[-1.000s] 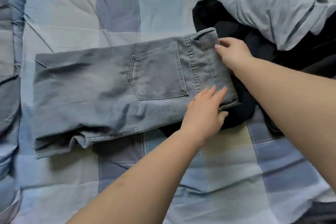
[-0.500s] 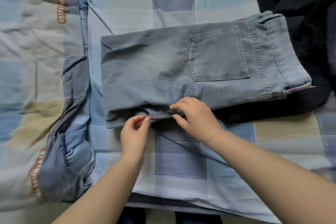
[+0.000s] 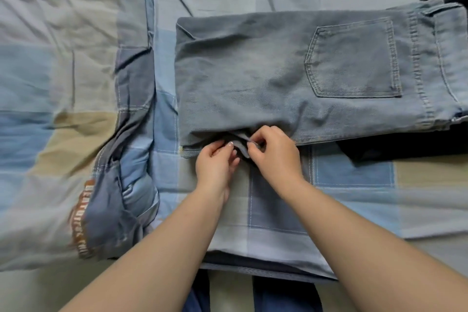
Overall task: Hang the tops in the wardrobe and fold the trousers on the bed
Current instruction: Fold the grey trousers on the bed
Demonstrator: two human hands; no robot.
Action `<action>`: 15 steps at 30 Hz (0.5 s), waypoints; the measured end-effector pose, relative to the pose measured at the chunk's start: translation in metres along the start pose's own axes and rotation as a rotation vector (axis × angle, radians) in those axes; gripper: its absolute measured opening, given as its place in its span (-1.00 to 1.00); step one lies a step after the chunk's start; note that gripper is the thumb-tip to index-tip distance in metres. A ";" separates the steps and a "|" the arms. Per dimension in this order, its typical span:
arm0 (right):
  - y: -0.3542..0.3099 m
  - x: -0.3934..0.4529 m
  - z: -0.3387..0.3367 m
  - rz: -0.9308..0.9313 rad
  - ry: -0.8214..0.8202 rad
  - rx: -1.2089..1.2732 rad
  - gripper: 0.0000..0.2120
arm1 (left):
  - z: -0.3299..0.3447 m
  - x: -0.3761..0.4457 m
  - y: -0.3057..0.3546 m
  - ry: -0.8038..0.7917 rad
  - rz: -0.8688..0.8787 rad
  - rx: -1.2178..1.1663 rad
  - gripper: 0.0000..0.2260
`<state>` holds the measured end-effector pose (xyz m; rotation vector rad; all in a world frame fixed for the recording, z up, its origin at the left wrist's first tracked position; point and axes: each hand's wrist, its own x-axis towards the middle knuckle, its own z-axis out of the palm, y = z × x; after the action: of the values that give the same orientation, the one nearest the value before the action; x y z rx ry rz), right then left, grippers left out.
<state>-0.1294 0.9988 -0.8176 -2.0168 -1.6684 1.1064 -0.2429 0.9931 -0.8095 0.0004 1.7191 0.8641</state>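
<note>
Pinching a stray flap of denim at the near edge of the grey-blue jeans (image 3: 291,76), left hand (image 3: 215,162) and right hand (image 3: 274,157) both with fingertips closed on the cloth, side by side, probably to tuck it under and square the fold. Laid flat across the checked bedspread (image 3: 354,180), folded over, back pocket (image 3: 354,61) up, waistband to the right over a black garment (image 3: 405,149), kept spread for neat creasing. Lay bunched at left, clear of the work: a patterned quilt (image 3: 63,109).

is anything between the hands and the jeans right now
Nothing visible: the left hand and right hand both already pinch the near edge of the folded jeans, which lie flat on the bed.
</note>
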 end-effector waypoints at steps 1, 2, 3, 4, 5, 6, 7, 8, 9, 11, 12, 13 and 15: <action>0.002 -0.011 -0.002 -0.032 0.018 0.046 -0.95 | -0.005 0.000 0.002 -0.045 -0.048 -0.056 -0.90; 0.006 -0.024 -0.005 -0.046 0.022 0.067 -0.92 | -0.009 0.000 0.003 -0.093 -0.097 -0.104 -0.92; 0.011 -0.036 -0.007 -0.036 0.020 0.072 -0.90 | -0.014 0.000 0.004 -0.138 -0.136 -0.143 -0.92; 0.015 -0.045 -0.009 -0.011 0.022 0.072 -0.89 | -0.017 0.001 0.006 -0.178 -0.161 -0.189 -0.91; 0.019 -0.050 -0.009 0.012 0.034 0.076 -0.88 | -0.019 0.002 0.007 -0.212 -0.174 -0.246 -0.89; 0.020 -0.053 -0.009 0.029 0.054 0.088 -0.87 | -0.021 0.002 0.011 -0.234 -0.179 -0.299 -0.88; 0.020 -0.053 -0.008 0.039 0.069 0.097 -0.87 | -0.023 0.004 0.014 -0.229 -0.174 -0.344 -0.89; 0.017 -0.051 -0.006 0.043 0.073 0.097 -0.88 | -0.026 0.006 0.017 -0.194 -0.163 -0.390 -0.90; 0.015 -0.050 -0.004 0.042 0.068 0.087 -0.89 | -0.030 0.010 0.020 -0.140 -0.149 -0.429 -0.93; 0.016 -0.048 -0.001 0.051 0.011 0.031 -0.92 | -0.042 0.017 0.021 -0.027 -0.122 -0.391 -0.96; 0.017 -0.047 0.000 0.062 -0.037 -0.005 -0.93 | -0.049 0.019 0.018 0.028 -0.112 -0.279 -0.93; 0.017 -0.045 0.000 0.064 -0.067 -0.028 -0.94 | -0.056 0.020 0.015 0.089 -0.091 -0.144 -0.88; 0.015 -0.038 -0.002 0.044 -0.008 0.017 -0.94 | -0.069 0.024 0.012 0.215 0.030 0.100 -0.83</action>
<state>-0.1191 0.9596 -0.8123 -2.0508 -1.6202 1.1413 -0.3139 0.9747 -0.8186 -0.0003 1.9665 0.8229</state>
